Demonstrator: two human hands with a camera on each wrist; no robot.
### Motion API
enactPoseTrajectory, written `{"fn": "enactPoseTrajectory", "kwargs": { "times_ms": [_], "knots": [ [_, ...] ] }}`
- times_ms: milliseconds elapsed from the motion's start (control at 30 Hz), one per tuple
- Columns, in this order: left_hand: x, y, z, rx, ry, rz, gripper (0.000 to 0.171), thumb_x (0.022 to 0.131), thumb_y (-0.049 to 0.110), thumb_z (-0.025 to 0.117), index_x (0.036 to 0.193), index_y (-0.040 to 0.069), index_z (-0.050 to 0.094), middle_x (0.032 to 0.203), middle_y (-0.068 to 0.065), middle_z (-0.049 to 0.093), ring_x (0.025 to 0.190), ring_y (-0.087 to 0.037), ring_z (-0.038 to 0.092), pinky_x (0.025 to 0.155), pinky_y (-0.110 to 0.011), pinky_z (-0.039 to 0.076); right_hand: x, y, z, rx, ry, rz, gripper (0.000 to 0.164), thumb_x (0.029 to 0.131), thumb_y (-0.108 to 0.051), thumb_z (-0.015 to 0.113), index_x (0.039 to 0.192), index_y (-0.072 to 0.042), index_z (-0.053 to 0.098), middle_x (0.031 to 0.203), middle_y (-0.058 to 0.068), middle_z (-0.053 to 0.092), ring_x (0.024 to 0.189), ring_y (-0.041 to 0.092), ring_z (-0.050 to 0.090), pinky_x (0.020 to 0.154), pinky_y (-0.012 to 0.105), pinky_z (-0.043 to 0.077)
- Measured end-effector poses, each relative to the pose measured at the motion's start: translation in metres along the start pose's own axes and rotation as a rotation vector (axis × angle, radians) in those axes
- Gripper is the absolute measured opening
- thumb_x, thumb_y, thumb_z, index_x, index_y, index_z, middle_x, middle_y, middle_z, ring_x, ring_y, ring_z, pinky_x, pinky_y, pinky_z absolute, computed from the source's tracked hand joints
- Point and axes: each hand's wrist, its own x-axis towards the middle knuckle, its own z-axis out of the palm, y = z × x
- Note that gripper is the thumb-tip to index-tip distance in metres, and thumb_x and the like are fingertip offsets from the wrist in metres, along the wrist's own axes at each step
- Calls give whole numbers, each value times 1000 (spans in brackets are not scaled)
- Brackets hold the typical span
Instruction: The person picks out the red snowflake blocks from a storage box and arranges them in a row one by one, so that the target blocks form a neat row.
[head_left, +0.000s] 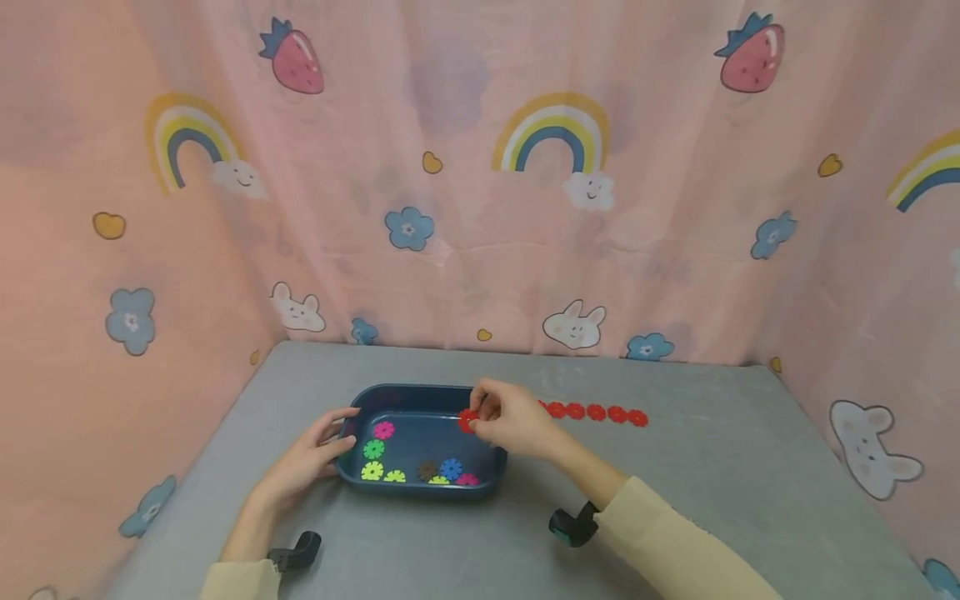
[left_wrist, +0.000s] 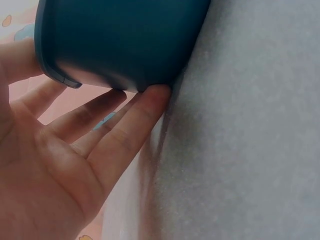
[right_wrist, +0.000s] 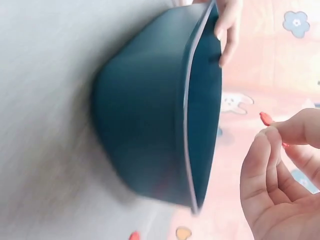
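A dark blue plastic tray [head_left: 408, 491] stands on the grey table with loose flower-shaped plastic discs in it. My left hand [head_left: 306, 454] grips its left end, fingers along the outside wall [left_wrist: 120, 45] and thumb over the rim. Above the tray's right side my right hand [head_left: 517, 419] pinches a red flower-shaped disc [head_left: 466, 420] between thumb and fingertips. In the right wrist view only bits of that red disc [right_wrist: 265, 118] show past the fingers. To the right of the tray lies a row of red discs [head_left: 596, 412], its left end partly hidden by my right hand.
Inside the tray, pink [head_left: 383, 430], green [head_left: 373, 449] and yellow [head_left: 372, 471] discs lie at the left. Brown [head_left: 427, 471] and blue [head_left: 451, 469] ones are near the front wall. A patterned pink curtain [head_left: 480, 275] rises behind the grey table [head_left: 720, 467].
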Motion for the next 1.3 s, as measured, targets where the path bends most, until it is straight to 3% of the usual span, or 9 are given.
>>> {"fn": "enactPoseTrajectory", "kwargs": {
  "times_ms": [467, 867, 1100, 1300],
  "knots": [
    [0, 1, 0, -6, 10, -12, 52, 105, 22, 57, 154, 18, 40, 164, -28, 17, 143, -47, 34, 98, -51, 51, -49, 45, -53, -16, 149, 148, 15, 88, -4, 68, 96, -13, 59, 78, 5, 59, 67, 22, 59, 59, 34, 52],
    [0, 2, 0, -2, -12, 1, 53, 105, 23, 56, 155, 17, 37, 164, -29, 14, 146, -48, 28, 99, -52, 50, -76, 92, -107, 26, 253, 112, 17, 91, 0, 68, 104, -1, 58, 77, 9, 58, 62, 23, 58, 56, 31, 50],
    [-3, 1, -1, 2, -14, 3, 55, 105, 23, 58, 155, 16, 36, 164, -30, 13, 146, -49, 27, 100, -55, 49, -86, 112, -135, 4, 332, 201, 21, 96, -8, 67, 111, 0, 55, 83, 11, 61, 68, 23, 60, 63, 35, 54],
    [-1, 0, -1, -3, -15, 3, 54, 105, 23, 57, 155, 17, 36, 164, -29, 13, 147, -49, 26, 100, -54, 49, -95, 136, -150, -8, 355, 288, 23, 98, -13, 67, 111, 1, 53, 81, 17, 65, 72, 32, 63, 65, 40, 55]
  ]
}}
